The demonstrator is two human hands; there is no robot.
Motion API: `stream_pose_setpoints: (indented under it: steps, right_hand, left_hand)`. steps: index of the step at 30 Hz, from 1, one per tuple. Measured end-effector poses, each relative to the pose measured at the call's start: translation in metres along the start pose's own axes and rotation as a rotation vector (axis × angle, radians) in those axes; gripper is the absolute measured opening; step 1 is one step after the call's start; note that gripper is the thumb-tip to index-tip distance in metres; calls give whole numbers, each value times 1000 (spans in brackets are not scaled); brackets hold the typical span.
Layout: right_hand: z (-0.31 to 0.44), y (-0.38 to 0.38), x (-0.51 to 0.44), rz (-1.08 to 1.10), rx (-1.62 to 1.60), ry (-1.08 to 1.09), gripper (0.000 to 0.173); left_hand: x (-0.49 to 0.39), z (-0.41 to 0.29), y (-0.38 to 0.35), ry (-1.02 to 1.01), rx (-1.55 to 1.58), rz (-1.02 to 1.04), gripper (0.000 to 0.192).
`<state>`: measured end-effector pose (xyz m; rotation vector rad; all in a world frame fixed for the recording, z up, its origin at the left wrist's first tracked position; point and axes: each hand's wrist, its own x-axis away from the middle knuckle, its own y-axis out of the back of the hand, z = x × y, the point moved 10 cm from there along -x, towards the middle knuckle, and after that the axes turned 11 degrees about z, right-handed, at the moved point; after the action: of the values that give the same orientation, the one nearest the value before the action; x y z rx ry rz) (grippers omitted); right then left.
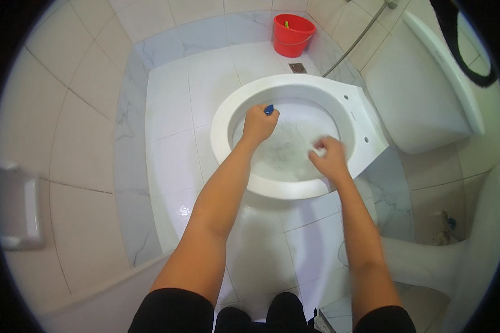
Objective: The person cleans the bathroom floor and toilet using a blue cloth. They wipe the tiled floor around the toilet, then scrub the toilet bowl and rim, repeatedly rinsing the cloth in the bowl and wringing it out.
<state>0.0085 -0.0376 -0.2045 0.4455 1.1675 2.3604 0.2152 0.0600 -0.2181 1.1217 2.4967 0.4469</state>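
A white ceramic toilet bowl (233, 104) stands before me without a seat over its rim, and water lies inside it. My left hand (261, 123) is closed around a small blue object (269, 110), of which only the end shows above the fist; the rest is hidden. It is over the left part of the bowl. On the right side, my right hand (328, 156) hovers over the bowl near its front rim, fingers curled and apart, somewhat blurred. I see nothing in it.
A red plastic bucket (292, 39) with a green item inside stands in the far corner, near a floor drain (297, 68). The white cistern (416, 91) is at the right, beside a hanging hose (356, 41). A ceramic soap dish (18, 208) is on the left wall.
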Motion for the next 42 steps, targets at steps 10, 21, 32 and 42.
stream_pose_setpoints:
  steps: [10, 21, 32, 42]
  right_hand:
    - [49, -130, -73, 799, -1375, -94, 43]
    - [49, -135, -67, 549, -967, -257, 24]
    - [59, -104, -89, 174, -195, 23, 27]
    - [44, -80, -85, 84, 10, -105, 43]
  left_hand:
    - [-1, -8, -39, -44, 417, 389, 23]
    - [1, -8, -37, 53, 198, 354, 13]
    - [-5, 18, -30, 244, 332, 208, 12]
    - [-12, -20, -23, -76, 54, 29, 15]
